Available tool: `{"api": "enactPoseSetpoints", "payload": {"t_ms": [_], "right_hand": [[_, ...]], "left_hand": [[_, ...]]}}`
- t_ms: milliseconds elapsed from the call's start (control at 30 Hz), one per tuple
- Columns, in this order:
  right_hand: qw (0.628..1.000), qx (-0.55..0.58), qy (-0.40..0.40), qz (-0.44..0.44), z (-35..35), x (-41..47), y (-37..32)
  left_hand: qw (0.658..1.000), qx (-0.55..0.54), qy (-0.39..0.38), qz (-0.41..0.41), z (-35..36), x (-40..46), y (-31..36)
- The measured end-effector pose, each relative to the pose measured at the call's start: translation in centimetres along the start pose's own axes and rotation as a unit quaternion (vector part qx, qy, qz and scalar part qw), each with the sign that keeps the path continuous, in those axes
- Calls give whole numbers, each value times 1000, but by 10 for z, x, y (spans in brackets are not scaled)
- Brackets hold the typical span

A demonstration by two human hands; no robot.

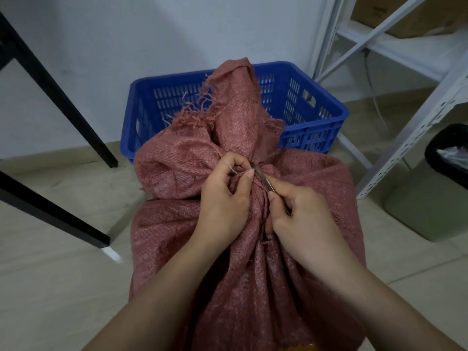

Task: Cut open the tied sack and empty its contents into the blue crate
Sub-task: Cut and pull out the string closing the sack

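Note:
A full red woven sack [177,173] stands on the floor right in front of me, its neck bunched and tied, the frayed top flopping toward the blue crate [316,115] behind it. My left hand [225,196] pinches a white tie [232,169] at the neck between thumb and fingers. My right hand [301,219] grips a slim metal blade [263,179], whose tip points up-left into the knot beside my left fingertips. The handle is hidden in my fist. The crate looks empty where its inside shows.
Black table legs [50,92] slant down at the left. A white metal shelving rack [405,138] stands at the right, with a black-lined bin [450,153] and a grey box [428,203] beside it. Beige tiled floor [63,274] lies around the sack.

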State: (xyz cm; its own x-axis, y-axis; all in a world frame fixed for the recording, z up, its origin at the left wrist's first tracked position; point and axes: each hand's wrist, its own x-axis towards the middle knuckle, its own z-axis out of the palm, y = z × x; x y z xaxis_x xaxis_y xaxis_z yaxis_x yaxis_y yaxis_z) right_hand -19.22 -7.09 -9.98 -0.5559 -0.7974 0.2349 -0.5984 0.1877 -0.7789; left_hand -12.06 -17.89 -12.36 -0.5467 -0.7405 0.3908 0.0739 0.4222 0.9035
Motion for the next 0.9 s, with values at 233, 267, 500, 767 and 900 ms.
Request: {"api": "enactPoseSetpoints", "payload": {"t_ms": [233,267,500,767,900], "right_hand": [[1000,-2,-10,8,-1,-3,-2],[1000,-4,-6,8,-1,-4,-3],[999,-27,34,4,-1,-4,-1],[1000,-17,17,14,3,-6,1],[999,-29,30,2,3,-5,1]], "left_hand": [[1000,-4,8,-15,0,1,1],[1000,-9,9,-19,0,1,1],[1000,19,1,25,4,0,1],[1000,4,6,9,4,-2,-1],[1000,10,1,26,5,-4,1]]}}
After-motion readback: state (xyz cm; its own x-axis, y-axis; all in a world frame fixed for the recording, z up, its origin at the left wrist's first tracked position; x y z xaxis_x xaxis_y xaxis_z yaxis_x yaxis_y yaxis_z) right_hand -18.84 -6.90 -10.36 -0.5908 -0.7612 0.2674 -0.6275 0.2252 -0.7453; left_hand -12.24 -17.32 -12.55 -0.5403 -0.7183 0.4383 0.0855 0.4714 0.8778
